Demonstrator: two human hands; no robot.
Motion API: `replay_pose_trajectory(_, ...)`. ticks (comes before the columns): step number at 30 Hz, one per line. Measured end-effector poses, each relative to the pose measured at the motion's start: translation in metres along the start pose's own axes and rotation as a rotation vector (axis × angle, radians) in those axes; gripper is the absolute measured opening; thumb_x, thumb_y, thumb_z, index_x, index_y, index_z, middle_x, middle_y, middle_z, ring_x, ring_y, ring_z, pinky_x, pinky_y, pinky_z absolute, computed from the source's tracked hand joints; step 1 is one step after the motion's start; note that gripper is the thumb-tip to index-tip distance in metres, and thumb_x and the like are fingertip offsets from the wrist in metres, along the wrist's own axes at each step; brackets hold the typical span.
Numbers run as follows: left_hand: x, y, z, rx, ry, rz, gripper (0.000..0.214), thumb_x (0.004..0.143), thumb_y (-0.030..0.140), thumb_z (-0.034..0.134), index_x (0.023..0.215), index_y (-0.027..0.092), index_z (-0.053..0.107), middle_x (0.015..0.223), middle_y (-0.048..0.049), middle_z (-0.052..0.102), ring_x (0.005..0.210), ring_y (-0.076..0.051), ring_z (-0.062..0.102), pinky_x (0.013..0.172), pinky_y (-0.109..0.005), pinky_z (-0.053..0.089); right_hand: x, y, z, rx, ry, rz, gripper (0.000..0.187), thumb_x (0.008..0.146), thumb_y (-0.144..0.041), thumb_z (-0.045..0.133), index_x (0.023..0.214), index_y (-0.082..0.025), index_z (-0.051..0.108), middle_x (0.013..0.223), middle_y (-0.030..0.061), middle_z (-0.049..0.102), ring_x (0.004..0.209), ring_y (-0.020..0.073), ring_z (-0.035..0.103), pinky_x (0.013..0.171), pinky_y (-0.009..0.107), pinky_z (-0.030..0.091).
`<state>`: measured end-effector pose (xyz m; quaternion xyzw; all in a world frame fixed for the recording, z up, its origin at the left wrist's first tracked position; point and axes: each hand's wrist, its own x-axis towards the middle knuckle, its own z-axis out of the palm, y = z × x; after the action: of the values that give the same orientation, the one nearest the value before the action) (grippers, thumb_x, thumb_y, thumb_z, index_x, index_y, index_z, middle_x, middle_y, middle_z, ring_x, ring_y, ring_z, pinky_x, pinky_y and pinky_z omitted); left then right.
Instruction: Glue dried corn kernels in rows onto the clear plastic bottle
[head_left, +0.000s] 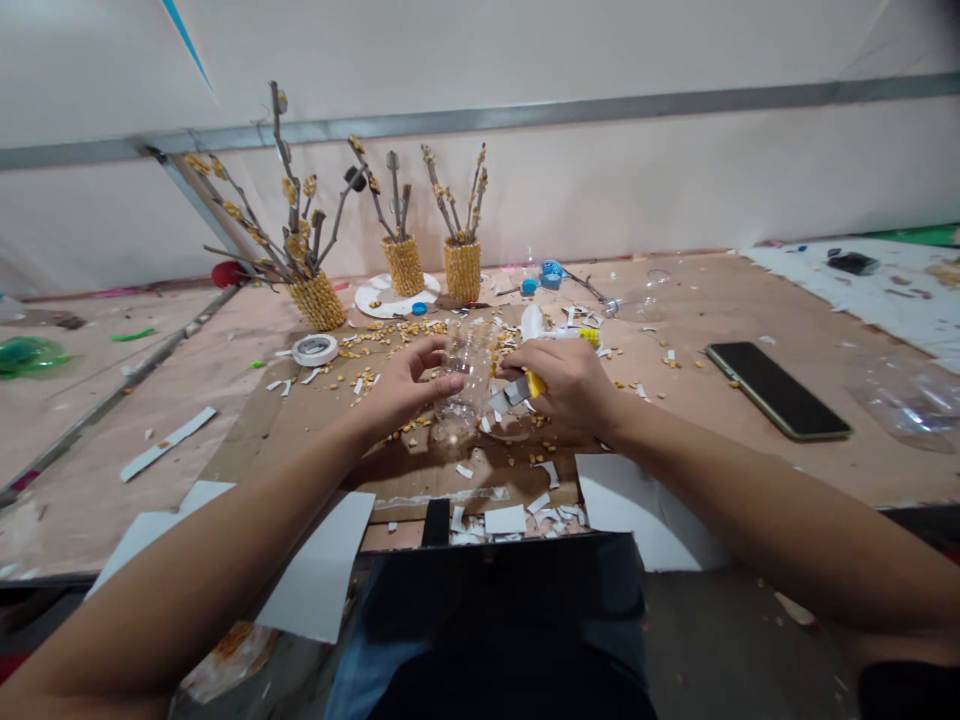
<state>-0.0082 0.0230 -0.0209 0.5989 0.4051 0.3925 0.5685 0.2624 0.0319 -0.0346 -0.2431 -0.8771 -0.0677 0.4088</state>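
Observation:
My left hand (409,385) is wrapped round a clear plastic bottle (465,385) that stands on the brown table (697,300), just in front of me. My right hand (574,385) grips a yellow-handled utility knife (521,388), its blade tip touching the bottle's right side. Corn kernels (375,345) and white paper scraps (510,520) lie scattered around both hands.
Three corn-covered vases with decorated twigs (319,298) (405,263) (463,270) stand behind. A tape roll (315,349) lies at the left, a black phone (776,388) at the right. White sheets (319,570) hang over the near edge. Another clear bottle (911,400) lies far right.

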Motion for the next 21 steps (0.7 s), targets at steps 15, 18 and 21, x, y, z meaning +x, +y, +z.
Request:
replay_pose_trajectory(15,0.0009,-0.0007,0.0001,-0.007,-0.011,-0.003,0.069,0.07,0.048,0.098,0.125,0.019,0.068,0.119,-0.0134,0.077,0.107,-0.029,0.074,0.09,-0.04,0.057,0.0003,-0.0019,-0.0016,-0.026,0.029,0.022,0.023,0.088,-0.008,0.059,0.1,-0.021,0.074,0.088,0.003,0.081,0.074,0.0176,0.072,0.065,0.031,0.048)
replay_pose_trajectory(18,0.0013,-0.0006,-0.0007,-0.011,-0.009,-0.012,0.071,0.068,0.049,0.099,0.124,0.019,0.068,0.117,-0.0132,0.078,0.106,-0.029,0.074,0.088,-0.039,0.057,0.0001,-0.0015,-0.0022,-0.031,0.015,0.031,0.026,0.085,-0.008,0.059,0.101,-0.021,0.074,0.088,0.0025,0.08,0.073,0.0178,0.071,0.065,0.032,0.048)
replay_pose_trajectory(21,0.0017,-0.0004,-0.0014,-0.013,-0.008,-0.003,0.068,0.068,0.049,0.099,0.121,0.02,0.069,0.116,-0.0127,0.079,0.106,-0.028,0.074,0.089,-0.039,0.056,-0.0005,-0.0008,-0.0022,-0.018,0.013,0.035,0.028,0.084,-0.007,0.058,0.102,-0.022,0.075,0.088,0.0021,0.08,0.074,0.0178,0.071,0.065,0.032,0.048)
